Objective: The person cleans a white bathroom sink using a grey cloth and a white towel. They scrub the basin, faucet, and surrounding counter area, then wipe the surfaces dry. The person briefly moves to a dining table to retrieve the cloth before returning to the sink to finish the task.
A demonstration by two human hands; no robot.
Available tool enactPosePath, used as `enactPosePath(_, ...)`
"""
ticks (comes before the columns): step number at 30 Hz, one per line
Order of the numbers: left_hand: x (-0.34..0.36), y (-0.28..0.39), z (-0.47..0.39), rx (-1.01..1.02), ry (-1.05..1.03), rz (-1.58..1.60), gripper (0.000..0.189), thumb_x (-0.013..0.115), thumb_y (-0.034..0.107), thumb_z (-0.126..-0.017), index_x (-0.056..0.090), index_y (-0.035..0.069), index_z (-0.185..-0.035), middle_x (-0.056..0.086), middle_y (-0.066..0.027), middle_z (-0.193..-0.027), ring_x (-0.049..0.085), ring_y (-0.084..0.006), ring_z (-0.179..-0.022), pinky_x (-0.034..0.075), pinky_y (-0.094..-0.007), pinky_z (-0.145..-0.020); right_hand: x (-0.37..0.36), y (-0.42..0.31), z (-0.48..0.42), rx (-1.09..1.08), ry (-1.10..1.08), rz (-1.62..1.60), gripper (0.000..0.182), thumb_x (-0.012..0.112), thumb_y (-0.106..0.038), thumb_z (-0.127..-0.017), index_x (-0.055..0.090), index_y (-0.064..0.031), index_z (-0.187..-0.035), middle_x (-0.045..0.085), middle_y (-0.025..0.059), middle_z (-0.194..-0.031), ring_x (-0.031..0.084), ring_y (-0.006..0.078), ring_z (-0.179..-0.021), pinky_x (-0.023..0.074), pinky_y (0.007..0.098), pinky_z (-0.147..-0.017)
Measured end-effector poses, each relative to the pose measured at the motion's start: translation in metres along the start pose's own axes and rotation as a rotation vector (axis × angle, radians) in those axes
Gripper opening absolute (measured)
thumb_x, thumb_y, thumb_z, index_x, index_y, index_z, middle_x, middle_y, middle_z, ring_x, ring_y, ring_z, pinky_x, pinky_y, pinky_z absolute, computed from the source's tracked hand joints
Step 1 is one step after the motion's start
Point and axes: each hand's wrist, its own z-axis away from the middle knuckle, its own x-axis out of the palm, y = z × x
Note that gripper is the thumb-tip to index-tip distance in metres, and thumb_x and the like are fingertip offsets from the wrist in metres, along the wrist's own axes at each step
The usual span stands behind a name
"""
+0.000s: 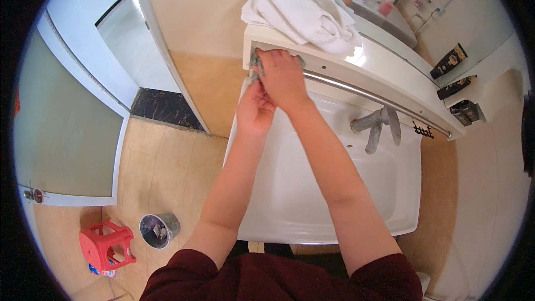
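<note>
Both my hands meet at the left end of a white shelf [324, 55] over a white washbasin [292, 200]. My right hand [282, 75] presses a grey-green cloth [256, 62] against the shelf's front, with a bit of cloth showing past its fingers. Just below, my left hand [256, 106] touches the cloth's lower edge; its fingertips are partly hidden, so its hold cannot be told. A metal towel rail [355, 89] runs along the shelf from beside my right hand. White towels [296, 12] lie bunched on the shelf top.
A grey tap [374, 127] stands at the basin's back right. Black tubes [455, 88] and a black box [464, 113] are at the shelf's right end, black hooks [423, 130] on the rail. On the floor at left stand a waste bin [171, 225] and a red plastic stool [94, 244], near a door [71, 133].
</note>
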Motion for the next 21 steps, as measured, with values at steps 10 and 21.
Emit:
enactPosePath(10, 0.020, -0.003, 0.001, 0.007, 0.107, 0.038, 0.016, 0.040, 0.018, -0.095, 0.049, 0.008, -0.102, 0.056, -0.0041, -0.101, 0.054, -0.0150, -0.092, 0.046, -0.0336, -0.083, 0.002, -0.019, -0.020, 0.234, -0.051, -0.118, 0.031, 0.050, -0.023, -0.084, 0.052, -0.0012, -0.106, 0.059, 0.0187, -0.097, 0.055, 0.0334, -0.092, 0.0425, 0.0438, -0.079)
enactPosePath(21, 0.012, 0.000, -0.006, 0.055, 0.109, 0.002, 0.016, 0.044, 0.015, -0.094, 0.050, 0.008, -0.107, 0.056, -0.0011, -0.096, 0.054, -0.0111, -0.082, 0.046, -0.0258, -0.069, -0.011, -0.001, 0.014, -0.259, 0.141, -0.155, 0.034, 0.056, -0.005, -0.068, 0.056, -0.0012, -0.101, 0.055, 0.0111, -0.107, 0.049, 0.0290, -0.103, 0.0415, 0.0407, -0.087)
